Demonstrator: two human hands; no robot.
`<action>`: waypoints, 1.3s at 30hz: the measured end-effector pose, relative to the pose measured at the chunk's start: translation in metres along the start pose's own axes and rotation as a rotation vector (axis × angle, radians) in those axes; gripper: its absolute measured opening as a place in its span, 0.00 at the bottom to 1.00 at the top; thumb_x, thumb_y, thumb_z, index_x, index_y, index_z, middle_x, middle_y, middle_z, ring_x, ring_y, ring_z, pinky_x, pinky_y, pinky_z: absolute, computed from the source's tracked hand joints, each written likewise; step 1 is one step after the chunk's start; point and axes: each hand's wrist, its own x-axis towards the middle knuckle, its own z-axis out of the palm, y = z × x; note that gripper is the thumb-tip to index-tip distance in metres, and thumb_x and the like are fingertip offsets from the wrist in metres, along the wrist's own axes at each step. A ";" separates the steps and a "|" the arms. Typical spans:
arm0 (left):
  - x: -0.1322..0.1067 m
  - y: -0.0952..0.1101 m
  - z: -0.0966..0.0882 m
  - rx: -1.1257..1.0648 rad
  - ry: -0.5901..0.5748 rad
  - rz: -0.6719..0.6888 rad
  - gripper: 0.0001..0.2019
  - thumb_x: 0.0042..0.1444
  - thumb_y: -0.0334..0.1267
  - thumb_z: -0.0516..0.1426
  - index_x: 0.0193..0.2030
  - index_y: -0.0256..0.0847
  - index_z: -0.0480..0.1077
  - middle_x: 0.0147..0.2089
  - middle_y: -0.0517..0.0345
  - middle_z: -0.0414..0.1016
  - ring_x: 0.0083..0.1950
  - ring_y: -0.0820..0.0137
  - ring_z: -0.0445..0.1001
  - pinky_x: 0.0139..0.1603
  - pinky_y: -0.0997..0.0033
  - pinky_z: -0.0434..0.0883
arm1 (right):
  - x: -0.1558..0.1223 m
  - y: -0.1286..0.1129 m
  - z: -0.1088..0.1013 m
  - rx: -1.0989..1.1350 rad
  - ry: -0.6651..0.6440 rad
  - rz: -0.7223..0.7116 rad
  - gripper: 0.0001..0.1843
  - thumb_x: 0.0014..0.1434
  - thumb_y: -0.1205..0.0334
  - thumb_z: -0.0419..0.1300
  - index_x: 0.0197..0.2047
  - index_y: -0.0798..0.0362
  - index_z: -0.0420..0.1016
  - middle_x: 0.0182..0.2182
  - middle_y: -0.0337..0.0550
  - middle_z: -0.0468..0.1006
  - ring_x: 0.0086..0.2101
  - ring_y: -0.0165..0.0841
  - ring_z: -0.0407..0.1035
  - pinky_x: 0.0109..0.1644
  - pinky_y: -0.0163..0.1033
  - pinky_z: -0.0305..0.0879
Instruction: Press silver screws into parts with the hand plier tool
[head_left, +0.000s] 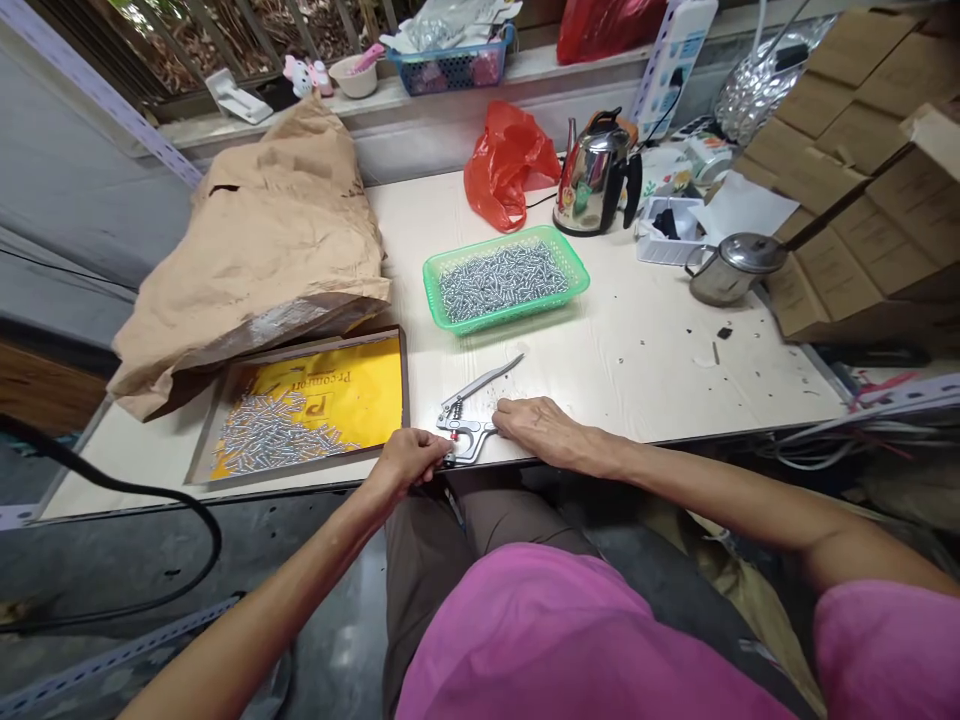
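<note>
A pair of silver hand-press pliers lies at the front edge of the table, its long lever handle raised and angled away. A coil spring and a small red part show near its jaw. My right hand is closed around the end of the lower handle. At the jaw end, my left hand is pinched; whatever is between its fingertips is too small to make out. Beside my left hand is a shallow tray lined with yellow plastic, with a pile of small metal pins on it.
Behind the pliers stands a green basket full of small metal parts. A large brown paper sack rests at the left. Farther back are a red plastic bag and a steel kettle. A metal pot and stacked cartons stand right.
</note>
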 end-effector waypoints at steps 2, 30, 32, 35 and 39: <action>0.001 0.001 0.000 -0.018 -0.040 -0.015 0.16 0.45 0.47 0.63 0.19 0.38 0.65 0.09 0.68 0.57 0.12 0.81 0.51 0.16 0.77 0.47 | 0.000 -0.001 -0.003 0.002 -0.010 -0.013 0.11 0.67 0.69 0.47 0.43 0.56 0.69 0.39 0.47 0.72 0.34 0.32 0.65 0.31 0.37 0.49; -0.014 0.002 0.008 0.399 0.203 0.186 0.13 0.57 0.46 0.56 0.29 0.38 0.71 0.24 0.57 0.71 0.24 0.72 0.67 0.27 0.73 0.61 | 0.011 0.011 -0.023 -0.004 0.069 -0.003 0.27 0.59 0.55 0.62 0.57 0.58 0.63 0.47 0.53 0.72 0.47 0.42 0.63 0.47 0.43 0.55; -0.017 0.008 0.013 0.622 0.341 0.439 0.11 0.59 0.43 0.55 0.37 0.39 0.73 0.36 0.52 0.74 0.36 0.66 0.72 0.35 0.69 0.66 | 0.009 0.005 -0.024 0.011 0.073 0.010 0.25 0.60 0.58 0.61 0.58 0.58 0.62 0.46 0.53 0.72 0.47 0.42 0.64 0.47 0.43 0.55; -0.011 0.021 0.022 0.846 0.332 0.738 0.14 0.58 0.40 0.56 0.50 0.38 0.69 0.49 0.47 0.72 0.52 0.59 0.69 0.48 0.63 0.67 | 0.008 0.001 -0.025 0.025 0.074 0.033 0.26 0.60 0.62 0.61 0.59 0.58 0.61 0.46 0.53 0.73 0.47 0.41 0.64 0.48 0.44 0.56; 0.010 0.041 0.025 0.974 0.162 0.898 0.22 0.57 0.39 0.58 0.58 0.35 0.63 0.56 0.44 0.69 0.55 0.58 0.65 0.55 0.61 0.65 | 0.006 0.005 -0.024 0.076 0.108 0.069 0.35 0.60 0.57 0.62 0.64 0.58 0.53 0.48 0.54 0.73 0.47 0.41 0.64 0.48 0.44 0.58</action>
